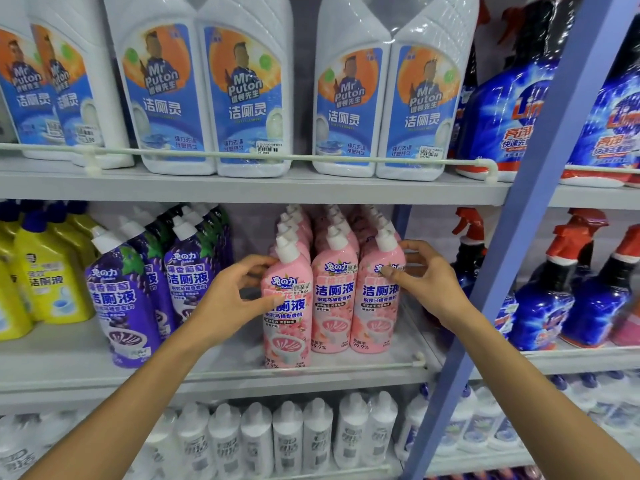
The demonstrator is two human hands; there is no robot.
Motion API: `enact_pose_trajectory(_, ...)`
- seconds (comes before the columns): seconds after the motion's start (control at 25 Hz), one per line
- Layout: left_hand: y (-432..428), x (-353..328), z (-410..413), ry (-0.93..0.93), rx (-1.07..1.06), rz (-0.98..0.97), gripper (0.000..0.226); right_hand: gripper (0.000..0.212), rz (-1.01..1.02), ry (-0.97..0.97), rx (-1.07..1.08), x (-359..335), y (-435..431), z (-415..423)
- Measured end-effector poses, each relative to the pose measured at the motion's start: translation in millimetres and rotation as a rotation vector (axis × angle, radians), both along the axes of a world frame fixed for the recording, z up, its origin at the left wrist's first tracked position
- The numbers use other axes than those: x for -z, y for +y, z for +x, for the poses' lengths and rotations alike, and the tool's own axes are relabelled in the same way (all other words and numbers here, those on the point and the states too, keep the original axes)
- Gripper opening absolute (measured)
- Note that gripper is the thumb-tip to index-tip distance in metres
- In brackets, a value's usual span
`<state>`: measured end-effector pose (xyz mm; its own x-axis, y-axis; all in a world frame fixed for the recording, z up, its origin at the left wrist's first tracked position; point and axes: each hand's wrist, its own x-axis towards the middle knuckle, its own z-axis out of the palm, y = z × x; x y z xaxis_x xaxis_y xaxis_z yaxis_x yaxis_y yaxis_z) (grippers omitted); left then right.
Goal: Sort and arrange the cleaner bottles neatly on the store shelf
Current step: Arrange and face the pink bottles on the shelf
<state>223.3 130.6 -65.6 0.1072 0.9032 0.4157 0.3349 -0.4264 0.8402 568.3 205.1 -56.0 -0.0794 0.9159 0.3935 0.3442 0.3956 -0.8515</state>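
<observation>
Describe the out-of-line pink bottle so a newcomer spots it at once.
On the middle shelf, left of the blue post, pink bottles stand in three rows. It is the front bottle of the leftmost row, gripped by the left hand. It stands further forward than the middle bottle and the rightmost bottle, which the right hand holds.

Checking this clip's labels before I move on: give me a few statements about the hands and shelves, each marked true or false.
1. The left hand grips the left front pink bottle. True.
2. The right hand holds a purple bottle. False: it holds the right front pink bottle.
3. The purple bottles stand left of the pink ones. True.
4. The highest bottles in view are yellow. False: large white bottles stand on the top shelf.
</observation>
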Motion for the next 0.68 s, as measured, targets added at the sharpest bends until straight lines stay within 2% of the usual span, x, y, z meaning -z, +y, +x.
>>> enact_pose_trajectory(0.16,11.3,-21.5,1.6,-0.042,-0.073,0.056,0.046,0.041,0.051,0.046,0.018,-21.5,6.2,-4.0)
enact_pose_trajectory(0.28,24.6,-36.0,14.2,-0.059,-0.042,0.073,0.031,0.033,0.029,0.078,-0.008,-35.1,12.2,-10.7)
enact_pose_trajectory(0.4,29.8,-33.9,15.0,-0.052,0.001,0.092,0.021,0.035,0.017,0.03,0.003,-36.2,11.9,-12.5)
enact_pose_trajectory(0.52,32.2,-33.0,7.8,-0.128,0.015,0.073,0.023,0.035,0.045,0.011,0.004,-35.1,7.8,-13.2)
enact_pose_trajectory(0.68,30.4,-33.4,9.2,-0.106,0.012,0.082,0.024,0.035,0.025,0.057,0.021,-33.3,5.6,-17.7)
